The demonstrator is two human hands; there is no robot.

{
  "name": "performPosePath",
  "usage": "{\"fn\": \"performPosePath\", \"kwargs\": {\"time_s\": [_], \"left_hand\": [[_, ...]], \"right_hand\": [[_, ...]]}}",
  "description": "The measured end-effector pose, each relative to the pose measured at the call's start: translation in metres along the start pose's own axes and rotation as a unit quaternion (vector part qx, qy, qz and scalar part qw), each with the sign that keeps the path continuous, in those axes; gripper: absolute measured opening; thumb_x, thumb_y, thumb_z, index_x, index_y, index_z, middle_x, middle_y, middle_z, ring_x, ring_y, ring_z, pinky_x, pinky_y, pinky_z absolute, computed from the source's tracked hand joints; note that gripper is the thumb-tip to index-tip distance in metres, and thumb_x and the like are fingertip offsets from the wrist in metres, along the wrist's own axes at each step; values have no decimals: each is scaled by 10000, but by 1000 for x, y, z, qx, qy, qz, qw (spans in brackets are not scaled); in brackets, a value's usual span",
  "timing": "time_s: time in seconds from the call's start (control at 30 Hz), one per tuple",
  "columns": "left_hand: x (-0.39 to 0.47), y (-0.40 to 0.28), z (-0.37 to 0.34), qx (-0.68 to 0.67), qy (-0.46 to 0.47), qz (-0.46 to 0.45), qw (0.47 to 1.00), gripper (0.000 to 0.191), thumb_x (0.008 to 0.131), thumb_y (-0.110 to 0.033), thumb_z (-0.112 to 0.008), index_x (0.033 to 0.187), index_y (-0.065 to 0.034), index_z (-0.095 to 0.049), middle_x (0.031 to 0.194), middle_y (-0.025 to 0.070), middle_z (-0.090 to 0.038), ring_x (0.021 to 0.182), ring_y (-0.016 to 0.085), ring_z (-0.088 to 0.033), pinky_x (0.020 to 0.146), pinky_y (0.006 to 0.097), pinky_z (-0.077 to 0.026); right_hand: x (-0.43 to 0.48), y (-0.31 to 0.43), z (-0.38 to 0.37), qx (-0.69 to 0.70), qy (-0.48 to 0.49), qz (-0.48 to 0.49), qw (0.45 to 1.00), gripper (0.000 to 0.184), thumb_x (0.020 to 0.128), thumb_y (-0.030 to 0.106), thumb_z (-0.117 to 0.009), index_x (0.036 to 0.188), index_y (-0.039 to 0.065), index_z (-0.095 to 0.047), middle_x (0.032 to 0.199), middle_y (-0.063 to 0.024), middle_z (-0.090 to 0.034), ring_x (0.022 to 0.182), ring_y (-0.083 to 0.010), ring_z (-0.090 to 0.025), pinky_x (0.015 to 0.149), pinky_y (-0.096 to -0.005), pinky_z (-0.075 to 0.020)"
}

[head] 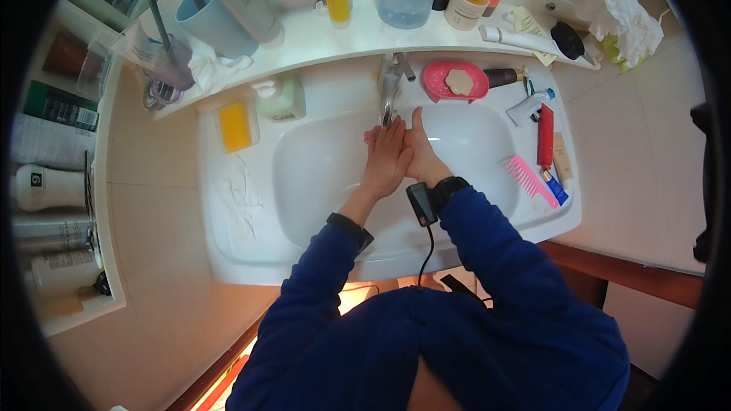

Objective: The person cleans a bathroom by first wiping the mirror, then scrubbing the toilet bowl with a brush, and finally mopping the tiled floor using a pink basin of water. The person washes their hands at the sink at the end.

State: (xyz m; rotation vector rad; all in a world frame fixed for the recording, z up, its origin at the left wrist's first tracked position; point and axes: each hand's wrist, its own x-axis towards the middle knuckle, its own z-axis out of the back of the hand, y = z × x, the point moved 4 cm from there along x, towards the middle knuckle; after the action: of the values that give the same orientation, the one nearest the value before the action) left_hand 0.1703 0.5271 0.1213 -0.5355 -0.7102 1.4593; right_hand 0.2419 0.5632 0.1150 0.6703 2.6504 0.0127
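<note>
My left hand [388, 162] and my right hand [424, 151] are pressed together, palm to palm, just below the spout of a chrome faucet [389, 88]. The left one lies partly over the right, its fingers stretched toward the spout. The right thumb points up and away from its other fingers, which are largely hidden behind the left hand. I see no object in either hand. Beneath both is the bowl of a white washbasin [320, 171]. Whether water is running cannot be made out. Each wrist wears a black strap, and a black device [422, 204] with a cable hangs at the right one.
A pink soap dish [434, 83] holds a bar of soap [458, 83] behind the bowl. On the right rim lie a pink comb [531, 181] and several tubes. A yellow sponge [235, 127] and a pump bottle [281, 100] stand left. Above, a white shelf [331, 40] carries toiletries.
</note>
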Motion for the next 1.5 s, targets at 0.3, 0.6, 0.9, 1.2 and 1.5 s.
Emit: {"fn": "performPosePath", "kwargs": {"time_s": [0.3, 0.6, 0.9, 1.2, 1.5], "left_hand": [[33, 29, 22, 169, 159, 109, 967, 394, 925, -405, -430, 1025, -88, -641, 931, 150, -671, 842, 359, -640, 729, 498, -502], [11, 18, -16, -36, -101, 66, 992, 459, 921, -409, -461, 1025, 13, -608, 868, 213, -647, 821, 432, -600, 814, 486, -448], [13, 30, -23, -509, -131, 274, 805, 175, 861, -162, -560, 801, 2, -549, 674, 97, -562, 658, 214, -568, 653, 347, -471], [21, 31, -42, -756, -208, 331, 526, 367, 960, -329, -521, 704, -84, -425, 577, 34, -420, 543, 182, -429, 579, 342, -415], [35, 27, -44, -767, -109, 282, 567, 366, 987, -380, -455, 776, -81, -449, 614, 1, -426, 543, 137, -433, 524, 295, -408]], "right_hand": [[-4, -11, -15, -53, 32, 19, 998, 1046, 719, 851, -416, 1264, -40, -450, 1186, -93, -562, 1124, -238, -528, 1026, -378, -384], [23, -20, 34, -67, -170, -44, 982, 591, 872, 667, -466, 1102, 131, -561, 1175, -113, -590, 1085, -247, -572, 978, -439, -431], [49, -24, 63, -178, -174, 42, 968, 395, 898, 451, -591, 1066, 95, -576, 1116, -113, -613, 1041, -229, -604, 888, -380, -502], [31, -19, 53, -191, -121, 218, 949, 190, 921, 266, -563, 965, 80, -570, 1069, -133, -604, 983, -329, -606, 905, -508, -483], [17, -32, 26, 102, -95, 70, 988, 190, 956, 279, -526, 1097, 152, -536, 1033, -65, -583, 983, -269, -589, 900, -421, -497]]}}
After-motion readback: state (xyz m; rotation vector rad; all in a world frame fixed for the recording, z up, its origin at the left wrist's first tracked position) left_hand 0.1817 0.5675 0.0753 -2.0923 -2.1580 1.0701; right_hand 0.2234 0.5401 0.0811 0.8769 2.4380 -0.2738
